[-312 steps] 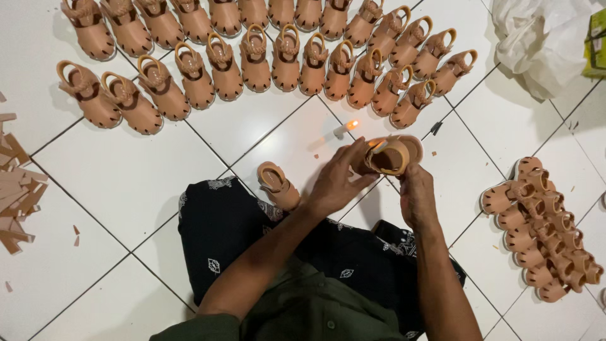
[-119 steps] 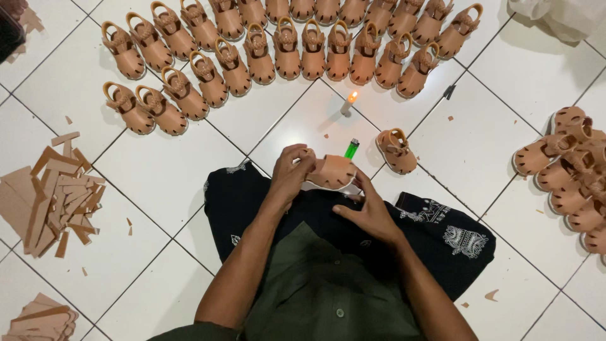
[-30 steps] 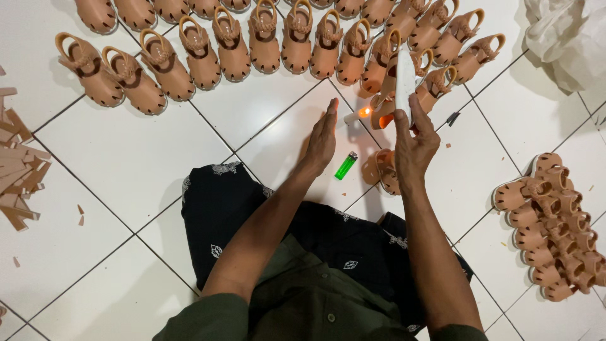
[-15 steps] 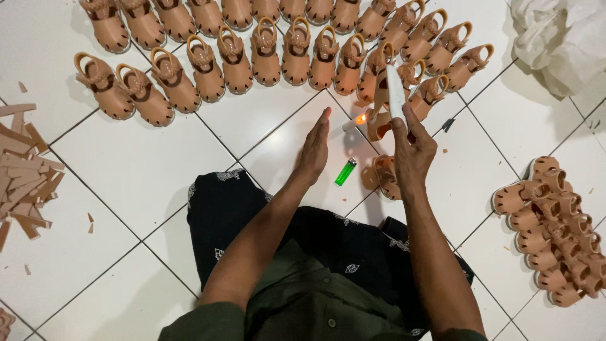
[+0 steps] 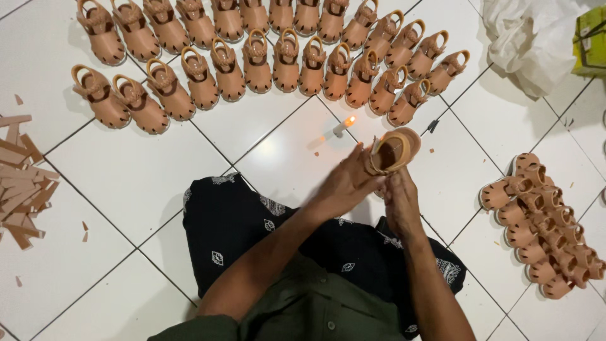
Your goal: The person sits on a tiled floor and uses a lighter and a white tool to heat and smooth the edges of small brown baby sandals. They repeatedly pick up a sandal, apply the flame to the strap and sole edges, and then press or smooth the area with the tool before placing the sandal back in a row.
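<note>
A: Sandal (image 5: 392, 150) position?
B: Held above the tiled floor (image 5: 132, 183), gripped between left hand (image 5: 344, 186) and right hand (image 5: 399, 203), just beside a lit candle (image 5: 339, 128).

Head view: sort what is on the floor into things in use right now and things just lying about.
In use:
- tan sandal, held by left hand and right hand
- lit candle just beyond it

Lying about:
- rows of sandals
- sandal pile
- tan offcuts
- white plastic bag
- green box
</note>
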Action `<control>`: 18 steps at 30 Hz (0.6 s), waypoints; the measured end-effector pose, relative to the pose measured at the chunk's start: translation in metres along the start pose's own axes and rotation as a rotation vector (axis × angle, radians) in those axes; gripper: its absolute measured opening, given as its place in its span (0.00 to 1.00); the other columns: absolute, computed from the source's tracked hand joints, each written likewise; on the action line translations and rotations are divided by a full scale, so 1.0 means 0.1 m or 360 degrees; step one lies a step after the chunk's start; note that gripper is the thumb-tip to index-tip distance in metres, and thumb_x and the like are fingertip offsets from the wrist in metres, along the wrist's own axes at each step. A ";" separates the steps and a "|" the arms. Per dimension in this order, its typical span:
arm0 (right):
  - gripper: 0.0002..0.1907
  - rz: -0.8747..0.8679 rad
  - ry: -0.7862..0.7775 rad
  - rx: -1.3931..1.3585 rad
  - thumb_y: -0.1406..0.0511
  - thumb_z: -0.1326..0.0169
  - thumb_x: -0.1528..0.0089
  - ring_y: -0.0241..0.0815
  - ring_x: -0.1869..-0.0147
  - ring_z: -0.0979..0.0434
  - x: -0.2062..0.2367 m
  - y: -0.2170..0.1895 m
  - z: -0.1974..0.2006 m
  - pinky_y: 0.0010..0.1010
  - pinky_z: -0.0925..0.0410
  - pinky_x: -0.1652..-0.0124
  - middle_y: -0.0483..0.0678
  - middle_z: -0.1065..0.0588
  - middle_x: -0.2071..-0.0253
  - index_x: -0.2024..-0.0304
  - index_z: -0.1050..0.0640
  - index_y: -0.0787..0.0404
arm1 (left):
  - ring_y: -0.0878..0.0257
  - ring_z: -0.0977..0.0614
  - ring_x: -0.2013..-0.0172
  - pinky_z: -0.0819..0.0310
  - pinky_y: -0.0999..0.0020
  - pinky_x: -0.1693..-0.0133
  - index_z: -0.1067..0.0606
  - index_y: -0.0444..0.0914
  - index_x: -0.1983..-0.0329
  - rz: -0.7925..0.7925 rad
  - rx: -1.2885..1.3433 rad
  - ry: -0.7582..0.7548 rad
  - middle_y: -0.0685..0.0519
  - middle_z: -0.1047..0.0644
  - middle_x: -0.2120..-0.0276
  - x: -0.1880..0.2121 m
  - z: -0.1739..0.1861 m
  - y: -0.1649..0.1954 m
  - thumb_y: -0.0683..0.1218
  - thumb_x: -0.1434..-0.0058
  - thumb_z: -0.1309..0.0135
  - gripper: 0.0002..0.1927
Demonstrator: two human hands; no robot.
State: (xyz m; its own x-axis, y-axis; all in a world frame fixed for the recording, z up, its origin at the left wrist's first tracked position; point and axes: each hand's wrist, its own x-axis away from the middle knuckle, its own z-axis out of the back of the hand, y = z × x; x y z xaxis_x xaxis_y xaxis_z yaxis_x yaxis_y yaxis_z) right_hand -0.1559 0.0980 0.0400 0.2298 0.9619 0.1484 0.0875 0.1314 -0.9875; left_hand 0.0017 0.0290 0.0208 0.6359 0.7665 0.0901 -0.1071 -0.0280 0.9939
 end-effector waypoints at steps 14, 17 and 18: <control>0.26 -0.0307 0.0162 0.0651 0.48 0.59 0.28 0.50 0.66 0.22 -1.27 -0.30 -0.05 0.43 0.31 0.66 0.53 0.23 0.66 0.59 0.24 0.64 | 0.48 0.24 0.39 0.33 0.55 0.37 0.43 0.34 0.26 0.0437 -0.0237 0.0092 0.38 0.31 0.34 0.27 0.34 -0.34 0.65 0.30 0.62 0.40; 0.29 0.0030 0.0177 0.1542 0.48 0.58 0.27 0.54 0.63 0.21 -1.37 -0.36 -0.14 0.44 0.30 0.58 0.58 0.22 0.68 0.62 0.22 0.66 | 0.50 0.22 0.41 0.33 0.56 0.39 0.43 0.37 0.26 0.0601 -0.0219 0.0098 0.41 0.27 0.38 0.31 0.44 -0.31 0.67 0.31 0.65 0.40; 0.28 -0.0002 0.0184 0.1551 0.48 0.58 0.28 0.53 0.63 0.20 -1.37 -0.37 -0.15 0.43 0.30 0.58 0.58 0.22 0.68 0.59 0.21 0.65 | 0.51 0.23 0.40 0.34 0.56 0.39 0.43 0.39 0.25 0.0666 -0.0208 0.0069 0.42 0.27 0.38 0.31 0.46 -0.31 0.68 0.32 0.66 0.40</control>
State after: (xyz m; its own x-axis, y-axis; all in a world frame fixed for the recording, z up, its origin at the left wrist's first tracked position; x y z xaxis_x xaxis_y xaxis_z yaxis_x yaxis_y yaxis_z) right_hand -0.1758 -0.0424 0.0572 0.3284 0.9390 0.1025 -0.7387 0.3229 -0.5916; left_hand 0.0597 0.0237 -0.0041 0.4849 0.7325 0.4778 -0.4462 -0.2627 0.8555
